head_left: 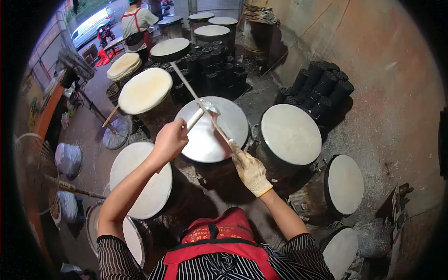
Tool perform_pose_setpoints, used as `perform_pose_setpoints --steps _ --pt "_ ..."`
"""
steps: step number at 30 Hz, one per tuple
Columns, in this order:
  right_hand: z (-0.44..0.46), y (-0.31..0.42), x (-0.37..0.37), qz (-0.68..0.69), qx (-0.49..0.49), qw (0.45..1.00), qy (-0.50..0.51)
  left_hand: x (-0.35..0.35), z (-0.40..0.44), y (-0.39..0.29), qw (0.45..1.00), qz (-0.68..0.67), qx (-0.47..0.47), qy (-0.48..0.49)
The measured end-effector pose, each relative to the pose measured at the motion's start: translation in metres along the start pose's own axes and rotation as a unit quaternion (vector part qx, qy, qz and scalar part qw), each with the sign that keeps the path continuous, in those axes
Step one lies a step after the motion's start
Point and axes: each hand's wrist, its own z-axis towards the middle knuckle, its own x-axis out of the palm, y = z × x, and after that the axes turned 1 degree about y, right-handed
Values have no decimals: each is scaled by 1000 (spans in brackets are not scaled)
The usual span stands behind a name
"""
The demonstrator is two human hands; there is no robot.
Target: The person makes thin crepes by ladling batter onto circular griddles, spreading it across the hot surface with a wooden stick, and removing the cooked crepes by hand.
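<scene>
My bare left hand [170,138] is closed around the pale handle of a ladle-like tool [194,120]. Its shiny head meets or crosses a long thin stick [190,87]; I cannot tell whether they touch. My right hand [248,169], in a cream knitted glove with a yellow cuff, grips the lower end of that stick, which slants up and to the left. Beneath both tools lies a round griddle [198,144] with a glossy whitish surface. Left of it, a round flatbread [145,91] covers another griddle. My right fingers are partly hidden.
More white-topped round griddles stand around me, including one at right [291,134] and one at left [140,179]. Black coal briquettes [322,88] are stacked by the wall. A bucket of white liquid [133,240] sits at lower left. Another person [137,25] stands behind.
</scene>
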Motion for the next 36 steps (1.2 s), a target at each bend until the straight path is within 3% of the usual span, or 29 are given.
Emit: perform_pose_setpoints --steps 3,4,6,7,9,10,12,13,14,15,16,17,18,21,22,23,24,26,27,28,29,32,33,35,36 --pt "18 -52 -7 149 32 986 -62 46 43 -14 999 -38 -27 -13" --pt "13 -76 0 213 130 968 31 64 56 -12 997 -57 -43 2" --pt "3 -119 39 480 280 829 62 106 78 -3 990 -114 -83 1" --pt "3 -119 34 614 394 678 90 127 87 1 983 -144 -111 4" --pt "-14 -130 61 617 424 659 74 162 103 1 951 -228 -207 13" --pt "-26 -145 86 668 431 604 59 184 109 8 949 -240 -203 -9" --pt "-51 -160 151 457 299 838 -12 221 122 25 925 -288 -247 -18" --pt "-46 -151 159 314 255 912 -68 229 128 27 922 -294 -251 -28" --pt "-56 -145 153 210 280 937 -24 232 134 31 920 -287 -267 -7" --pt "-45 -134 133 100 295 950 17 234 138 35 948 -231 -216 -44" --pt "-45 -134 144 109 277 954 -40 237 144 40 967 -175 -164 -85" --pt "-41 -133 152 82 304 949 -21 238 149 45 979 -116 -112 -125" --pt "-30 -128 151 73 318 945 -10 221 154 33 979 -120 -133 -100" --pt "23 -125 156 99 360 927 21 205 173 38 975 -27 -52 -216" --pt "33 -125 164 116 374 920 33 194 177 35 969 -58 -38 -235" --pt "34 -140 199 158 280 943 -83 188 180 42 966 -43 -14 -253" --pt "43 -160 235 378 309 868 -90 181 178 50 972 -50 -9 -228" --pt "66 -141 207 588 368 718 -61 165 169 68 982 -62 -20 -178" --pt "72 -107 152 595 414 688 -30 154 156 70 981 -88 -28 -172" --pt "63 -113 160 641 422 640 -43 143 140 69 979 -114 -35 -166" --pt "55 -108 161 623 469 624 -47 137 123 73 976 -141 -43 -161" --pt "18 -72 187 595 467 627 -188 135 66 101 938 -273 -181 -112" --pt "4 -74 226 645 431 592 -217 132 45 107 911 -323 -246 -79" --pt "27 -40 222 639 470 572 -209 138 4 119 840 -443 -302 -83" --pt "48 -40 212 758 478 408 -176 132 -10 111 817 -478 -300 -116"
